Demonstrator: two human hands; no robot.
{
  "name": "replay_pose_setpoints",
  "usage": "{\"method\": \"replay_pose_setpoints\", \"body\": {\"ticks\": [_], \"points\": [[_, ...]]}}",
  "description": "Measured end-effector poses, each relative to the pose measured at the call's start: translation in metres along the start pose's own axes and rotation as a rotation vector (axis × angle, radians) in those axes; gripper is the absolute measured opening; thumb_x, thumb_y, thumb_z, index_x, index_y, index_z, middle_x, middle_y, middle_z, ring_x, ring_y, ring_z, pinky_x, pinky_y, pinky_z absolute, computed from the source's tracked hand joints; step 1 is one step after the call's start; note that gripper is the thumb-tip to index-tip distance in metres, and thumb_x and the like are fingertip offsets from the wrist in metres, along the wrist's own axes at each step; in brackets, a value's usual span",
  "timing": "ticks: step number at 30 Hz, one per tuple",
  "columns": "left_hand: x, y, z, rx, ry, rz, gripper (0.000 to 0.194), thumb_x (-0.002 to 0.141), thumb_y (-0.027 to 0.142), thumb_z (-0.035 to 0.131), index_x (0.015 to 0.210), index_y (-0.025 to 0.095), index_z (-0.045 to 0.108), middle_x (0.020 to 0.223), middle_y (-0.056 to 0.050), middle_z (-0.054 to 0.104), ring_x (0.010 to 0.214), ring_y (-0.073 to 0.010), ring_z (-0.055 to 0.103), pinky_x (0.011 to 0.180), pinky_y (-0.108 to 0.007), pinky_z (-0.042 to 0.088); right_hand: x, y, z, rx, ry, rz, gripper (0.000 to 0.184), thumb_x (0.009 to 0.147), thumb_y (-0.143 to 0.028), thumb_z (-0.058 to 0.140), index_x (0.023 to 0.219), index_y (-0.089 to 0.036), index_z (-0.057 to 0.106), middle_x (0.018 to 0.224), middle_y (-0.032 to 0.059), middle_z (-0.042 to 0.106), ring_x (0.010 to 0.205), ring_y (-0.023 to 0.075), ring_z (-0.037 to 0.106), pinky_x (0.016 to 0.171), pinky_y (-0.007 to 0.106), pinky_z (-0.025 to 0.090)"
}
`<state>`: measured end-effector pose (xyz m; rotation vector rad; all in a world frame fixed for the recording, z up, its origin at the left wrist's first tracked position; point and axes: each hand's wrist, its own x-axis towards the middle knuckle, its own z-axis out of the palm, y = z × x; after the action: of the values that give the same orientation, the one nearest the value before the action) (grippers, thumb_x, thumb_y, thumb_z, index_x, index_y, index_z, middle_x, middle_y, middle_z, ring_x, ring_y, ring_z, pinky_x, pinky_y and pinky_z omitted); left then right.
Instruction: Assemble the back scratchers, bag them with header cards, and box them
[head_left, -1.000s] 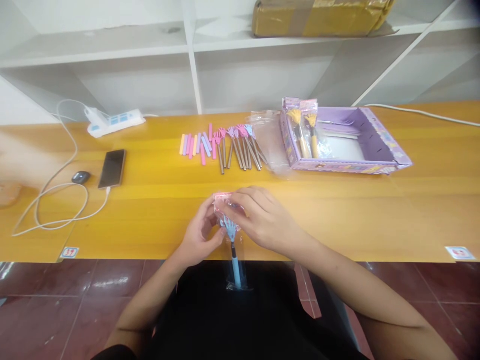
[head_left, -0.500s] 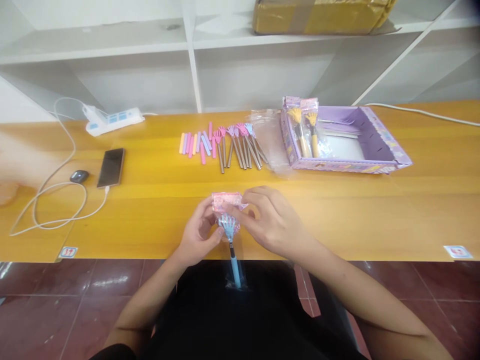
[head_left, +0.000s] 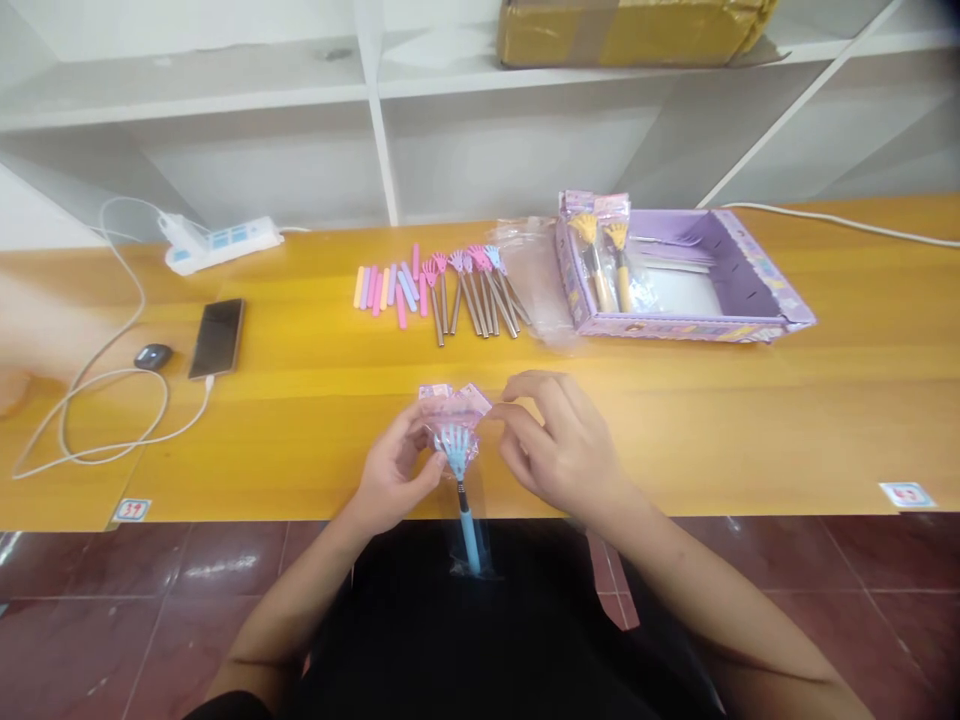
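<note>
A light-blue back scratcher (head_left: pixel 469 535) lies in a clear plastic bag (head_left: pixel 486 548) in front of my body, its hand-shaped head up and its handle towards me. My left hand (head_left: pixel 397 465) is closed around the left side of the bag, with the thumb by the scratcher's head. At the bag's top, the pink printed header (head_left: pixel 457 405) is creased, with one corner raised to the right. My right hand (head_left: pixel 559 440) has curled fingers, and its fingertips meet that raised corner in what looks like a pinch.
Beyond my hands lie coloured handle sleeves (head_left: pixel 386 288) and several metal-rod scratchers (head_left: pixel 480 300). Clear bags (head_left: pixel 536 290) lie beside a purple box (head_left: pixel 682 328) holding two bagged yellow scratchers (head_left: pixel 600 265). Leftward are a phone (head_left: pixel 217 338), a black mouse-like object (head_left: pixel 153 356) and a power strip (head_left: pixel 232 243).
My right hand has moved slightly right, its thumb leaving the header's front. The header's right corner now stands raised and creased. My left hand keeps its hold.
</note>
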<state>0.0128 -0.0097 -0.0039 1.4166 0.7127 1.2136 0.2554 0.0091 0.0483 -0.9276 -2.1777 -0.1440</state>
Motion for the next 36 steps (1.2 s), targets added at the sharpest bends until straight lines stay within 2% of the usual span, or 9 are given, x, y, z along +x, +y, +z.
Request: {"method": "replay_pose_setpoints", "body": {"ticks": [7, 13, 16, 18, 24, 27, 28, 31, 36], "points": [[0.004, -0.005, 0.002, -0.031, 0.037, -0.068, 0.052, 0.103, 0.031, 0.074, 0.151, 0.022, 0.057, 0.148, -0.017, 0.070, 0.138, -0.0302, 0.067, 0.119, -0.048, 0.053, -0.014, -0.024, 0.002, 0.558, -0.426, 0.460, 0.014, 0.112, -0.029, 0.056, 0.118, -0.020, 0.064, 0.107, 0.0072, 0.074, 0.082, 0.0176, 0.068, 0.075, 0.032, 0.057], [0.003, -0.004, 0.001, -0.027, 0.073, -0.036, 0.048, 0.101, 0.030, 0.077, 0.145, 0.022, 0.059, 0.136, -0.015, 0.073, 0.123, -0.0259, 0.072, 0.106, -0.040, 0.057, -0.036, -0.052, 0.008, 0.953, -0.750, 0.755, 0.017, 0.108, -0.037, 0.064, 0.103, -0.021, 0.062, 0.070, -0.0050, 0.063, 0.053, 0.0116, 0.058, 0.051, 0.023, 0.047], [0.001, -0.002, 0.000, -0.039, 0.048, -0.014, 0.052, 0.101, 0.030, 0.076, 0.149, 0.024, 0.057, 0.139, -0.015, 0.071, 0.116, -0.0243, 0.072, 0.102, -0.039, 0.058, -0.047, -0.060, 0.013, 1.095, -0.795, 0.913, 0.027, 0.107, -0.048, 0.063, 0.104, -0.021, 0.060, 0.065, -0.0073, 0.058, 0.042, 0.0098, 0.050, 0.040, 0.022, 0.044], [0.001, 0.000, -0.001, -0.059, 0.012, -0.014, 0.054, 0.103, 0.032, 0.074, 0.153, 0.025, 0.055, 0.143, -0.015, 0.069, 0.106, -0.0218, 0.071, 0.095, -0.038, 0.059, -0.049, -0.053, 0.010, 1.120, -0.701, 0.952, 0.035, 0.105, -0.056, 0.065, 0.101, -0.021, 0.064, 0.068, -0.0055, 0.058, 0.046, 0.0109, 0.053, 0.040, 0.023, 0.047], [0.003, 0.004, -0.003, -0.102, -0.084, -0.005, 0.050, 0.108, 0.033, 0.066, 0.155, 0.027, 0.053, 0.150, -0.017, 0.066, 0.094, -0.0179, 0.066, 0.086, -0.036, 0.056, -0.012, 0.033, -0.051, 0.828, -0.198, 0.868, 0.033, 0.101, -0.054, 0.074, 0.102, -0.020, 0.077, 0.074, 0.0011, 0.067, 0.049, 0.0099, 0.053, 0.042, 0.024, 0.044], [0.002, 0.004, -0.003, -0.086, -0.093, -0.027, 0.050, 0.108, 0.033, 0.066, 0.156, 0.026, 0.052, 0.151, -0.018, 0.064, 0.095, -0.0184, 0.066, 0.088, -0.037, 0.055, 0.020, 0.087, -0.088, 0.519, 0.025, 0.833, 0.044, 0.101, -0.043, 0.076, 0.069, -0.014, 0.068, 0.095, 0.0120, 0.076, 0.053, 0.0048, 0.054, 0.049, 0.027, 0.044], [0.002, 0.003, -0.003, -0.080, -0.093, -0.032, 0.050, 0.108, 0.033, 0.066, 0.156, 0.026, 0.052, 0.150, -0.018, 0.064, 0.095, -0.0185, 0.066, 0.089, -0.038, 0.055, 0.030, 0.104, -0.096, 0.375, 0.105, 0.861, 0.041, 0.101, -0.041, 0.075, 0.073, -0.012, 0.071, 0.097, 0.0137, 0.077, 0.054, 0.0032, 0.054, 0.051, 0.029, 0.042], [0.001, 0.003, -0.004, -0.071, -0.094, -0.046, 0.049, 0.108, 0.034, 0.066, 0.155, 0.027, 0.052, 0.147, -0.017, 0.065, 0.094, -0.0182, 0.066, 0.089, -0.038, 0.055, 0.058, 0.149, -0.110, -0.005, 0.144, 0.917, 0.048, 0.103, -0.046, 0.063, 0.116, -0.003, 0.081, 0.086, 0.0132, 0.076, 0.063, 0.0045, 0.062, 0.062, 0.035, 0.043], [0.000, 0.001, -0.005, -0.063, -0.106, -0.087, 0.051, 0.108, 0.039, 0.068, 0.154, 0.026, 0.052, 0.149, -0.018, 0.064, 0.095, -0.0188, 0.066, 0.091, -0.039, 0.054, 0.081, 0.216, -0.097, -0.239, 0.095, 0.976, 0.070, 0.098, -0.056, 0.057, 0.129, 0.005, 0.073, 0.100, 0.0205, 0.078, 0.079, 0.0146, 0.076, 0.066, 0.038, 0.041]]}}
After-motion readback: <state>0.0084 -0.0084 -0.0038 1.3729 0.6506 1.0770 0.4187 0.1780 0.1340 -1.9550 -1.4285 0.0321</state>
